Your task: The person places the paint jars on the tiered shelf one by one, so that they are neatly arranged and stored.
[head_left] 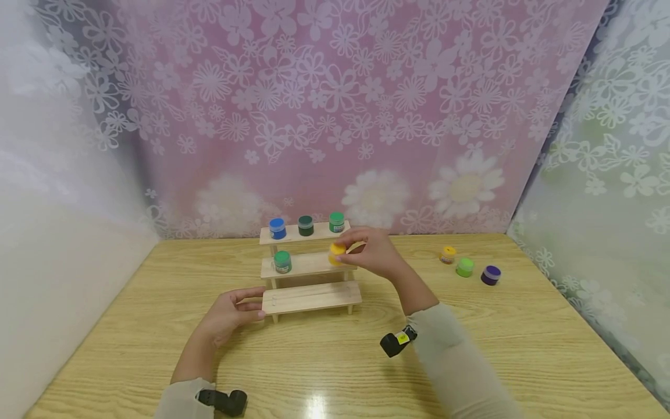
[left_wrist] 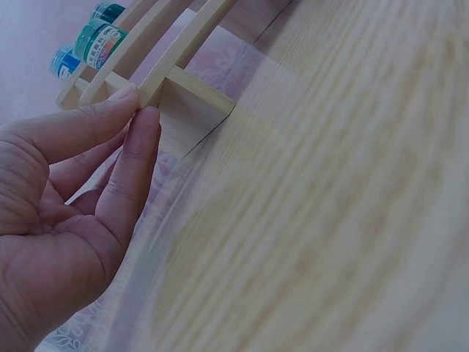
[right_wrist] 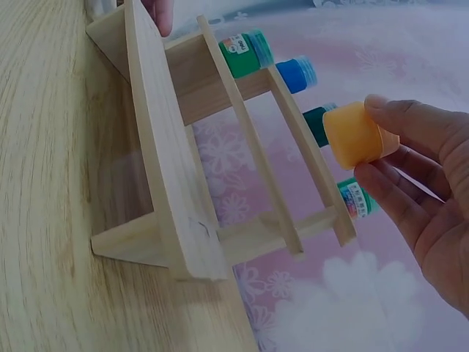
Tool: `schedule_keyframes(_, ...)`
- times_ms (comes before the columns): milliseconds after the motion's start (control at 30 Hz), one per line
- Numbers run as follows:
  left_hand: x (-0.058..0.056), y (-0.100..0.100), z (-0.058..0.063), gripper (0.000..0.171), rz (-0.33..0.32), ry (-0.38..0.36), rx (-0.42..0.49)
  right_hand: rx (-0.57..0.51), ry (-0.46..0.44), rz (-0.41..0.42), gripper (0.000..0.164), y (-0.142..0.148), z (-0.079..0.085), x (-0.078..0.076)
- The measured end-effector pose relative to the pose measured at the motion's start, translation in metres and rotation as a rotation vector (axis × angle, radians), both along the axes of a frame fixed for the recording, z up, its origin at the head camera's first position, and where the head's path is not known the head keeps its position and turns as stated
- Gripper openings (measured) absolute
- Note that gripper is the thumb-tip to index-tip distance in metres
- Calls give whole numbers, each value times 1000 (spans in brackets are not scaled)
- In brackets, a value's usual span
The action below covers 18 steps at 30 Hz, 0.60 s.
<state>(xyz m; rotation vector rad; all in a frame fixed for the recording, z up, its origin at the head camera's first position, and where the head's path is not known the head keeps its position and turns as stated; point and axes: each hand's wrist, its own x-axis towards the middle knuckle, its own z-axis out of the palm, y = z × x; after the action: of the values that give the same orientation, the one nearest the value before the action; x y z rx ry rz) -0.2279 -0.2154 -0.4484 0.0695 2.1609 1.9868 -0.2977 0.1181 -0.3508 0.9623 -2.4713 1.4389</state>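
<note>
A small three-tier wooden display rack [head_left: 312,298] stands on the table. My right hand [head_left: 373,251] holds a yellow-orange paint jar [right_wrist: 355,135] between thumb and fingers, over the right end of the middle tier. In the right wrist view a gap shows between that jar and the middle tier. My left hand [left_wrist: 80,198] pinches the left end of the lowest tier. On the middle tier's left side sits a green jar [head_left: 282,262]. Along the top tier stand a blue jar [head_left: 277,229], a dark green jar [head_left: 306,226] and another green jar [head_left: 337,222].
To the right on the wooden table [head_left: 324,361] are a yellow jar [head_left: 447,255], a light green jar [head_left: 464,267] and a purple jar [head_left: 491,275]. A pink floral curtain [head_left: 335,116] hangs behind, with pale sheets at both sides.
</note>
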Motion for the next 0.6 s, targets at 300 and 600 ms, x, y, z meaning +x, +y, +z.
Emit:
schedule_keyframes(300, -1, 0, -1, 59, 4, -3, 1, -4, -42, -14, 31, -18, -8, -7)
schedule_keyframes(600, 0, 0, 0, 59, 9, -7, 1, -1, -61, -34, 29, -33, -16, -13)
